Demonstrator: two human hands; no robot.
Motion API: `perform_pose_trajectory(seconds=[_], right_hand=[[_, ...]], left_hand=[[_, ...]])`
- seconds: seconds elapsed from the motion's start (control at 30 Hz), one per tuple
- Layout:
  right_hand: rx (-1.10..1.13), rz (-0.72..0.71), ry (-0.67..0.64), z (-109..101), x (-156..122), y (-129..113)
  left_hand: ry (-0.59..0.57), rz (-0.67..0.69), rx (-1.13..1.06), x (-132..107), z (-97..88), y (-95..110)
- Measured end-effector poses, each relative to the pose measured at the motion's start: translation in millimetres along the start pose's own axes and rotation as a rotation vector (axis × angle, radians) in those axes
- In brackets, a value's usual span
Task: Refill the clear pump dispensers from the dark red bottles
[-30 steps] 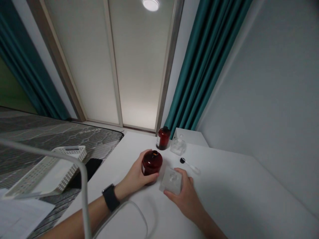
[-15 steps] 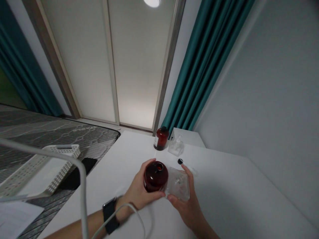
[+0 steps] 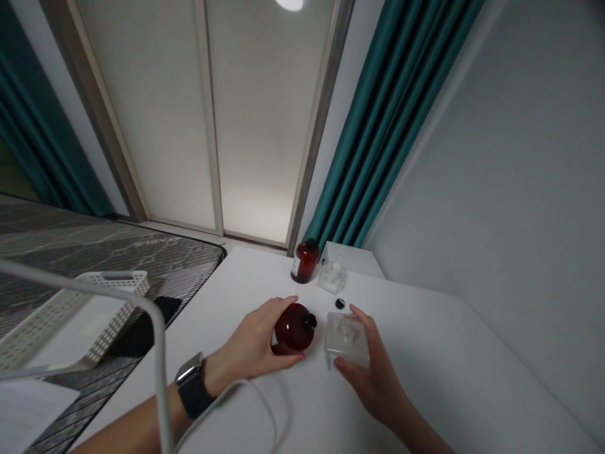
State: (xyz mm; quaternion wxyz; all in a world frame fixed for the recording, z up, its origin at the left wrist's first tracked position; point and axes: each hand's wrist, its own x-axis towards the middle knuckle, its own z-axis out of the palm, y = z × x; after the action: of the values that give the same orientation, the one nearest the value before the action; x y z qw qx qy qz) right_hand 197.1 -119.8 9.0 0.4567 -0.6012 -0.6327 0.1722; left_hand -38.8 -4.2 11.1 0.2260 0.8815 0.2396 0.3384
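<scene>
While the head view looks down across a white table (image 3: pixel 449 378), the person's left hand (image 3: pixel 250 334) clasps an amber glass bottle (image 3: pixel 293 329) near the middle of the table. Its fingers curl around the tilted, dark red body, and the dark neck points right. The right hand (image 3: pixel 373 378) grips a clear square glass container (image 3: pixel 346 339) between thumb and fingers, just right of the amber bottle; I cannot tell whether it touches the table. A black wristwatch (image 3: pixel 190 386) circles the left wrist, and a white cable (image 3: pixel 246 394) curves across the near part of the table.

At the far edge of the table stands a second amber bottle (image 3: pixel 305 261) with a white label, and just beside it a clear glass bottle (image 3: pixel 332 275). Behind them sits a white box (image 3: pixel 352 255). A small black-tipped item (image 3: pixel 340 304) lies just past the right hand's fingers, too small to tell more. Left of the table lie a grey mattress (image 3: pixel 94 249), a white lattice basket (image 3: pixel 61 315) and a black object (image 3: pixel 142 331). Beyond the table hang teal curtains (image 3: pixel 373 126).
</scene>
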Motion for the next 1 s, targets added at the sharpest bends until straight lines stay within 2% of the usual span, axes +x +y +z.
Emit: perform_pose_trajectory(seconds=[0.1,0.2,0.5,1.0], right_hand=[[-0.11,-0.137,-0.042,-12,4,-2],[-0.153,-0.194,-0.1,-18,6,-8],[-0.198,-0.155,-0.258,-23,4,-20],[-0.251,-0.217,-0.285,-31,16,-34]], left_hand=[[-0.042,0.067,0.074,1,-1.5,2],[-0.06,0.111,0.113,0,0.9,4],[-0.109,0.097,0.146,1,-0.3,9],[-0.102,0.099,0.16,1,0.7,13]])
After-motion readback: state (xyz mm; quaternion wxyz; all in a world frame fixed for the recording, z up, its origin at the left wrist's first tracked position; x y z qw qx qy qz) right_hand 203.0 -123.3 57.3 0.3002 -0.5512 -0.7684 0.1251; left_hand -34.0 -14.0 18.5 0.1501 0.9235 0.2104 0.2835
